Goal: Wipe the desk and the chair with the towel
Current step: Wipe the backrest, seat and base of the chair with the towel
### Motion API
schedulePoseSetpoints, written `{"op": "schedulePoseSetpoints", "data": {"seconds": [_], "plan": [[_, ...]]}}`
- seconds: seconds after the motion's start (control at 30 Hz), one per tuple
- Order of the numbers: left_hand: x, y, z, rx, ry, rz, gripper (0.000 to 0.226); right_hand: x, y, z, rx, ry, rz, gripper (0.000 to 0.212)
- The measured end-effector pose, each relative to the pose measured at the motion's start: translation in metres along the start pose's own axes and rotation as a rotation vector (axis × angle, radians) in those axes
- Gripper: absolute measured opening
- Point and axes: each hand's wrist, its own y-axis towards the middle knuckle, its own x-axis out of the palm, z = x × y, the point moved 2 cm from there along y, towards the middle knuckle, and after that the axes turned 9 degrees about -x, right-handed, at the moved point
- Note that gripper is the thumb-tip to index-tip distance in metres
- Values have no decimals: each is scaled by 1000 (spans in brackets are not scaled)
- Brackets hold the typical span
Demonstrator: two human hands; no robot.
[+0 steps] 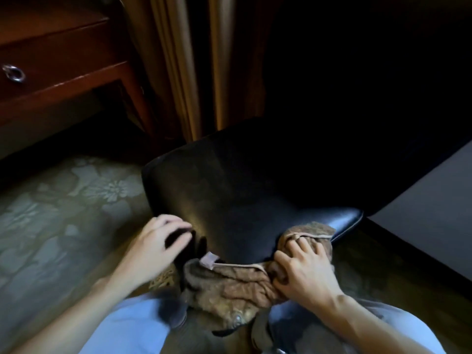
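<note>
The work is on the chair (242, 195) now. The right hand (304, 267) is clenched around a bunch of the brown towel (242, 282) and presses it onto the seat's near right edge. From that hand the rest of the cloth trails leftward along the seat's front rim and sags below it, ending just under the left hand (153, 246). The left hand curls its fingers and thumb around the seat's near left corner, apparently steadying it, though blur softens the fingertips.

Judging by this, the seat's front edge is being wiped. The broad seat surface beyond both hands is probably still to do, or done in part; faint streaks show there, but nothing certain. The desk (63, 54) stands well beyond the left hand and to its left. Its tabletop is barely in view, so I cannot tell whether it has been wiped.

Counted: one towel, one chair, one desk with one drawer showing one ring pull (14, 72), and two hands, both occupied.
</note>
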Motion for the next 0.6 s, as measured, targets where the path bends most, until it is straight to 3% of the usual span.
{"op": "schedulePoseSetpoints", "data": {"seconds": [0.1, 0.2, 0.3, 0.37, 0.43, 0.5, 0.6], "plan": [[-5, 37, -22, -238, -97, 106, 30, 3, -6, 29, 49, -25, -13, 28], [-17, 64, -47, -556, -166, 126, 42, 0, -7, 65, 78, -75, -37, 30], [-26, 75, -65, -724, -179, 167, 52, -1, 2, 108, 134, -150, -159, 38], [-26, 74, -76, -803, -217, 135, 58, -8, 16, 140, 262, -143, -234, 39], [-21, 71, -84, -872, -355, 44, 80, -24, 34, 161, 452, -27, -244, 40], [-8, 69, -89, -925, -520, -46, 86, -41, 52, 167, 582, 150, -93, 39], [18, 68, -91, -1004, -683, -156, 75, -64, 90, 157, 572, 379, 269, 41]]}}
